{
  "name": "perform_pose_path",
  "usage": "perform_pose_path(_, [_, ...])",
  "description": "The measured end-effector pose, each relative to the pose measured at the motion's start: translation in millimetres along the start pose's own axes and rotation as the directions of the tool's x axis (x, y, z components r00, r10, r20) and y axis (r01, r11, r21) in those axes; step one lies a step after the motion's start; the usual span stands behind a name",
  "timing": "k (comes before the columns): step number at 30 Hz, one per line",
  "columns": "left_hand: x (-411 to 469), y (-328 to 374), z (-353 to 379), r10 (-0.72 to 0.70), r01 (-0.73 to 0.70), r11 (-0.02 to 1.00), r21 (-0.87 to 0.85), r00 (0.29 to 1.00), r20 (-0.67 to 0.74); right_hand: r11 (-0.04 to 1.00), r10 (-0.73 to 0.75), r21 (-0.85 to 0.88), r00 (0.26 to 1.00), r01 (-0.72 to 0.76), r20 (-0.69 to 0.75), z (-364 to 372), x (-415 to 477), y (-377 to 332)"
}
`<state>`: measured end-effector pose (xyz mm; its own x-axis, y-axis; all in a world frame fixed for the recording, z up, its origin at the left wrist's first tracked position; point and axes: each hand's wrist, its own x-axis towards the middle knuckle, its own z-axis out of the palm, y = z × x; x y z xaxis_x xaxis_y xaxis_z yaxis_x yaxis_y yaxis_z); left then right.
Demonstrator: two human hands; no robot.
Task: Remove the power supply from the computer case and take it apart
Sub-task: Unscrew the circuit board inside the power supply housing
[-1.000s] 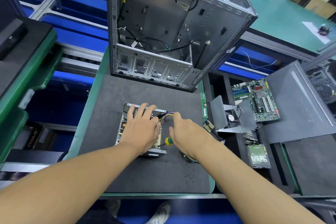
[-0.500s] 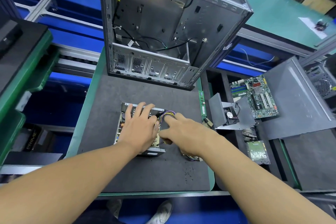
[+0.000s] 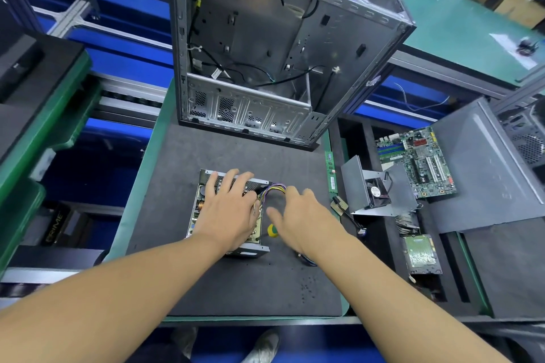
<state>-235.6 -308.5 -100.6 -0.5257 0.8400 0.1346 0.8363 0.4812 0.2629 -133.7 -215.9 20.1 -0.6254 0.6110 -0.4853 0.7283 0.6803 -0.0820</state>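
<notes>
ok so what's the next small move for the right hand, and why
Probably close the right hand on the yellow-green screwdriver lying just beside its thumb. That hand is open and holds nothing, while the left hand presses flat on the opened power supply, steadying it on the mat.

My bare left hand lies palm down, fingers straight and fanned apart, forearm reaching in from the lower left. My bare right hand is just beside it, palm down, fingers loose and slightly blurred, thumb splayed toward the other, forearm entering from the lower right.
</notes>
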Motion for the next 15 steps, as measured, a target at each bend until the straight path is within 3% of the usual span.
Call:
perform_pose_path(3, [0,-1,1,0.002,-0.002,1.0,0.013,1.0,0.0,0.993,0.01,-0.117,0.999,-0.014,-0.038,1,0,3])
perform_pose_path(7, [1,0,-1,-0.014,0.013,0.999,0.037,0.999,0.033,0.935,-0.238,-0.263,0.971,0.238,0.031,-8,-1,-3])
perform_pose_path(10, [2,-1,-3,-0.024,0.022,0.999,0.024,0.997,0.073,0.902,-0.367,-0.215,0.927,0.374,0.074,-11,0,-8])
perform_pose_path(15, [2,0,-4,-0.045,0.045,0.999,0.004,0.997,0.064,0.917,-0.301,-0.245,0.949,0.316,0.097,-11,4,-4])
